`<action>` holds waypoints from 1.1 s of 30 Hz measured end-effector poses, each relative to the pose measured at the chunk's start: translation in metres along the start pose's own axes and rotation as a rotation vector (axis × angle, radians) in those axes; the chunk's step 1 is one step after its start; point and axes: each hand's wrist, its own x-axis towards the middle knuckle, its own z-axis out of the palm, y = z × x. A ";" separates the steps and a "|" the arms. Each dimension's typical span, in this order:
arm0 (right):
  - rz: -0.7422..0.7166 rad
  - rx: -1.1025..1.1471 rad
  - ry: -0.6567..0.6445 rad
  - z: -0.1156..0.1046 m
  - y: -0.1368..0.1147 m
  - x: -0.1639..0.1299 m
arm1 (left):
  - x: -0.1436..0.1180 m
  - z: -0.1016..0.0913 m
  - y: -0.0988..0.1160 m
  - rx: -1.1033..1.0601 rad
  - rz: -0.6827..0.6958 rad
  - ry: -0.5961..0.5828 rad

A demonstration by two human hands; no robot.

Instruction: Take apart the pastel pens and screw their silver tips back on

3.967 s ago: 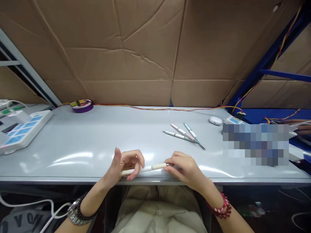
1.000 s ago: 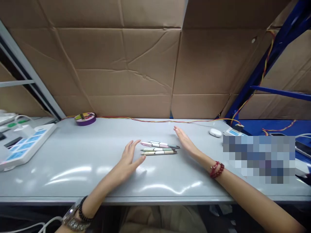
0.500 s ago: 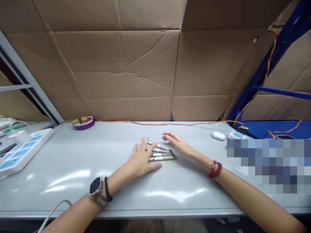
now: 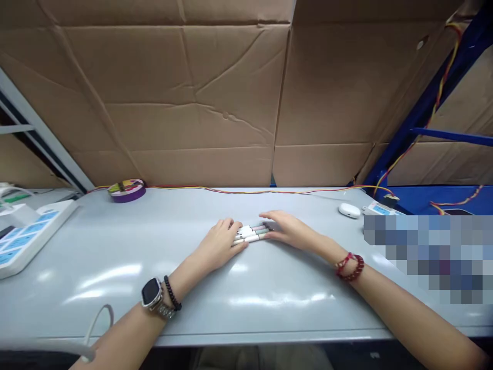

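Observation:
Several slim pens (image 4: 252, 234) with pale barrels and dark tips lie side by side on the grey tabletop (image 4: 185, 313). My left hand (image 4: 219, 241) is closed round their left ends, fingers curled on the far side and thumb along the near side. It covers those ends. At the tips, my right hand (image 4: 290, 228) is held with its fingers stretched out and its thumb apart from them. Its thumb is at the nearest pen's tip; whether it presses on it I cannot tell.
A purple-edged round tin or roll (image 4: 127, 191) stands at the back left, beside a twisted red-yellow wire (image 4: 231, 191). A white power strip (image 4: 36, 234) lies left. On the right are a small white case (image 4: 349, 210) and a blurred-out patch. A cardboard wall (image 4: 192, 123) rises behind.
My left hand has gone from spread flat over the pens to closed round them. The pens are now bunched together. My right hand has come down to their tips, thumb apart.

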 end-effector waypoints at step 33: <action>0.098 -0.061 0.121 -0.001 0.010 -0.006 | -0.005 0.000 0.004 -0.079 -0.031 0.234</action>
